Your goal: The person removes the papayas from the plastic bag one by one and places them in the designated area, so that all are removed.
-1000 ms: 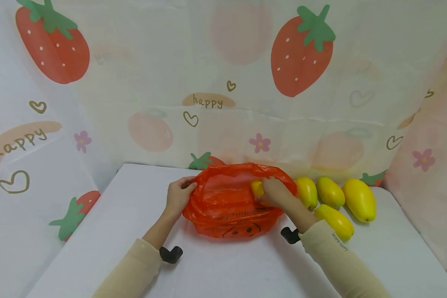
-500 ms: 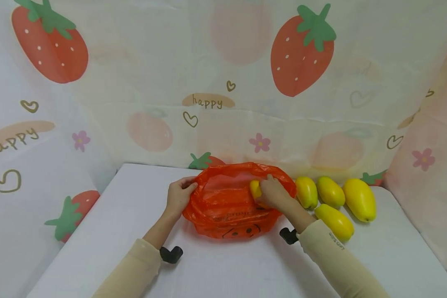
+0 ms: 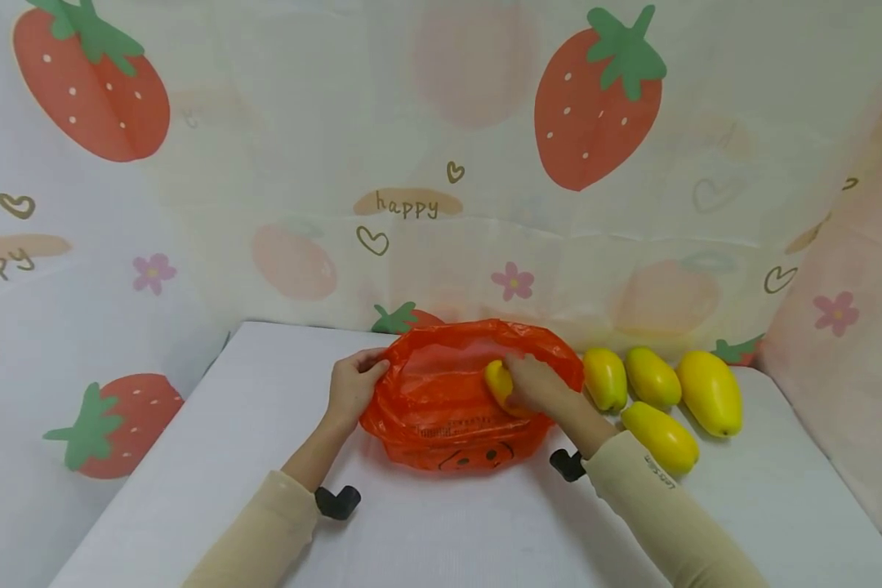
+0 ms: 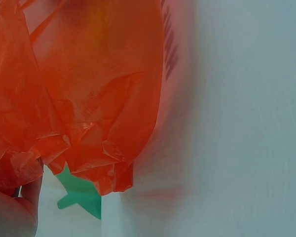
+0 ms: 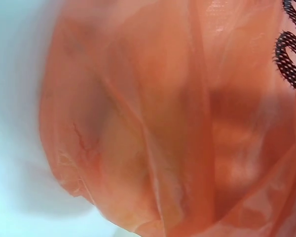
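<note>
An orange-red plastic bag with a printed face sits on the white table, its mouth spread wide. My left hand pinches the left rim between thumb and fingers; in the left wrist view part of that hand shows below the crumpled edge of the bag. Inside the mouth, at the right, my right hand grips a yellow mango, which it partly covers. Through the thin plastic in the right wrist view, hand and fruit are only blurred shapes.
Several more yellow mangoes lie right of the bag, one in front and others, such as the large one, behind. Black wrist mounts stick out from both sleeves. A strawberry-print cloth stands behind the white table.
My right hand has shifted slightly left and down with the mango inside the bag. The left hand keeps its place on the rim. The cloth on the left has slid leftward in view.
</note>
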A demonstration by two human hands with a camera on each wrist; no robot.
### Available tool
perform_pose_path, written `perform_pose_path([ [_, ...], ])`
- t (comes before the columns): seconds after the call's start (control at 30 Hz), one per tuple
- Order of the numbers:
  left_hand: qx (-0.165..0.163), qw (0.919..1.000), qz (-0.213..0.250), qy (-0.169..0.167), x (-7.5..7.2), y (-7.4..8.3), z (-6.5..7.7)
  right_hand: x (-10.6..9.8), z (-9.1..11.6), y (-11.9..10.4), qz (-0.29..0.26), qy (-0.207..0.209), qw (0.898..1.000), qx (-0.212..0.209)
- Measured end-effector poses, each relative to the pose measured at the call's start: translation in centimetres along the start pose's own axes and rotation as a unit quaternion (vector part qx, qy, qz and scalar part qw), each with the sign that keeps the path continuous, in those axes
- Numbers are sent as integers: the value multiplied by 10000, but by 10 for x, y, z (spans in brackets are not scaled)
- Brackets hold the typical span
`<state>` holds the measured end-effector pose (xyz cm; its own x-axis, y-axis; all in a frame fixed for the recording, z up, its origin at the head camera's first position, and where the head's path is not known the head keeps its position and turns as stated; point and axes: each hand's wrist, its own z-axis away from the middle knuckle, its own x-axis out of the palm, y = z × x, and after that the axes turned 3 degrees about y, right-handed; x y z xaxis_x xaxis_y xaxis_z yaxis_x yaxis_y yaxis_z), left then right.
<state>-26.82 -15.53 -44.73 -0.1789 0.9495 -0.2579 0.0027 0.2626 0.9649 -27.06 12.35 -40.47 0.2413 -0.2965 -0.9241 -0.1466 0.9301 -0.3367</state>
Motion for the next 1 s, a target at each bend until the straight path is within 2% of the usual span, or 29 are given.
perform_pose_path([
  [0.2, -88, 9999, 53, -63, -1, 1, 0, 3, 0, 1, -259, -23, 9996, -122],
  [0.47, -48, 10000, 61, -47, -1, 0, 0, 8, -1, 1, -177, -119, 9997, 94],
  [0.67, -31, 10000, 83, -24, -1, 1, 1, 9, -2, 1, -325, -107, 9992, 182],
  [1.0, -24, 10000, 91, -24, -2, 0, 0, 8, -4, 2, -320, -1, 9995, -1],
])
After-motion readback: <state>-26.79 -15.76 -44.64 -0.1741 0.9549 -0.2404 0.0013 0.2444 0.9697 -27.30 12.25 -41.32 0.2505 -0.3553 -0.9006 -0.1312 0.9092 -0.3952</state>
